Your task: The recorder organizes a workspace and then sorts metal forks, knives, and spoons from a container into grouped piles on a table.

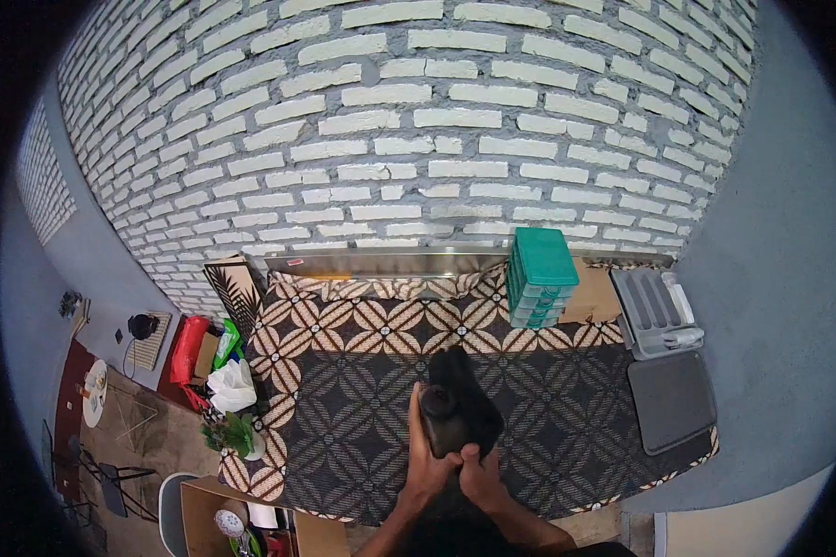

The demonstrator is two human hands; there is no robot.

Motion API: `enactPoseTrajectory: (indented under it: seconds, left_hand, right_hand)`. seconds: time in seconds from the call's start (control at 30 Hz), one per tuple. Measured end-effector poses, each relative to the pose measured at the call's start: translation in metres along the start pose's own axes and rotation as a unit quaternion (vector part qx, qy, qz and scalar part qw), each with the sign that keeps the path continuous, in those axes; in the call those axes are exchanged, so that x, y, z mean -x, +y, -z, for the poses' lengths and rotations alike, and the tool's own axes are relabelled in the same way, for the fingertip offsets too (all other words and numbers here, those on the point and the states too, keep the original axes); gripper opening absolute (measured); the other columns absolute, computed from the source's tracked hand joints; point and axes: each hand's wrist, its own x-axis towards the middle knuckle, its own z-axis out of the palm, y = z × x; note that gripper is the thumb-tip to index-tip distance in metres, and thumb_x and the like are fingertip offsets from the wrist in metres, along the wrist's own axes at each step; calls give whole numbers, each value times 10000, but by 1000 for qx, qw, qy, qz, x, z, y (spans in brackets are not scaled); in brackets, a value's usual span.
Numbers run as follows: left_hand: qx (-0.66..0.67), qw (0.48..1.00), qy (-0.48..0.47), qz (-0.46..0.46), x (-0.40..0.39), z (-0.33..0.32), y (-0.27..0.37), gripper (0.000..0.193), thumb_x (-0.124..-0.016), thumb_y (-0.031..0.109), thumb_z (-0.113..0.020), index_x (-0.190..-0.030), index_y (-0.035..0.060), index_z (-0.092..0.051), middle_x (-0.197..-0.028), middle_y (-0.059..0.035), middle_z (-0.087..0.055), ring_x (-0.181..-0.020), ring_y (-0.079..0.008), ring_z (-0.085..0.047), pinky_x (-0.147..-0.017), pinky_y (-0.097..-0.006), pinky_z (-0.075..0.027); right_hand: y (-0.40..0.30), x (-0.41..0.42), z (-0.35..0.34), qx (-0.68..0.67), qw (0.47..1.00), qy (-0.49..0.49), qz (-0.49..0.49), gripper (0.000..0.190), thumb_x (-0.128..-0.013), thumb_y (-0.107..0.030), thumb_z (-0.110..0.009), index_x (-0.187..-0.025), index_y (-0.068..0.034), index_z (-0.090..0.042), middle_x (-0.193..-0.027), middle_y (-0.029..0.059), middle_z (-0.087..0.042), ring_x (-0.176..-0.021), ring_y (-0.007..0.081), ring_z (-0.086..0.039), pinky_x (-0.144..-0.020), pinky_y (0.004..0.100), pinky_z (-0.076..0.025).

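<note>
Both of my hands hold a bulky black object (463, 428) above the table, near its front side. It has a rounded part facing up and a narrower part pointing away from me; its exact kind cannot be made out. My left hand (426, 463) wraps its left side, with the fingers reaching up along it. On the near right side, my right hand (479, 473) grips the lower end, and the two thumbs lie close together. Beneath lies a patterned tablecloth (268, 362), with a darker rectangular area (557, 432) over its middle.
At the back right stand a green drawer unit (545, 257) and a cardboard box (591, 292). A grey cutlery tray (644, 299) and a dark flat tray (672, 400) line the right edge. Left are a potted plant (240, 433) and a white plastic bag (232, 385). An open carton (198, 519) sits lower left.
</note>
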Motion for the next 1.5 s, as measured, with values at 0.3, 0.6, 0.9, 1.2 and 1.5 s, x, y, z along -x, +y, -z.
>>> enactPoseTrajectory:
  seconds: [0.3, 0.6, 0.9, 1.2, 1.5]
  left_hand:
    - [102, 988, 110, 31, -9, 14, -5, 1034, -657, 679, -713, -1338, -3, -338, -1210, -92, -494, -1065, -192, -500, -907, -337, -422]
    - [-52, 980, -80, 175, -1, 19, -3, 825, -832, 643, -543, -1339, 18, -361, -1245, -113, -485, -1092, -203, -510, -915, -365, -445]
    - [65, 996, -48, 37, 5, 41, -31, 895, -823, 759, -368, -1346, 32, -387, -1265, -136, -498, -1180, -281, -485, -967, -428, -421]
    - [206, 960, 75, 176, -7, 23, 7, 769, -910, 671, -280, -1302, 24, -420, -1232, -131, -506, -1132, -261, -499, -982, -416, -394]
    - [-102, 994, 41, 15, -15, 2, 23, 802, -917, 654, -277, -1488, 107, -150, -1446, -194, -297, -1337, -318, -289, -1094, -438, -235]
  right_hand:
    - [-16, 0, -19, 110, 987, -108, 41, 801, -948, -498, -411, -1437, 69, -127, -1504, 218, -163, -1395, 315, -175, -1129, 418, -137]
    - [-23, -23, -5, 142, 989, -32, -36, 623, -965, -363, -433, -1384, 74, -286, -1389, 244, -360, -1298, 327, -350, -1074, 409, -259]
    - [-49, -36, -6, 145, 979, -43, 139, 519, -966, -301, -447, -1335, 57, -377, -1272, 216, -488, -1173, 303, -485, -1004, 404, -363]
    - [-22, -12, -4, 61, 996, 20, -59, 507, -954, -338, -497, -1286, 40, -431, -1225, 148, -509, -1096, 252, -494, -969, 392, -380]
    - [-21, -46, 21, -110, 984, -89, -109, 642, -953, -512, -420, -1289, 35, -430, -1285, 121, -474, -1160, 226, -439, -1023, 349, -330]
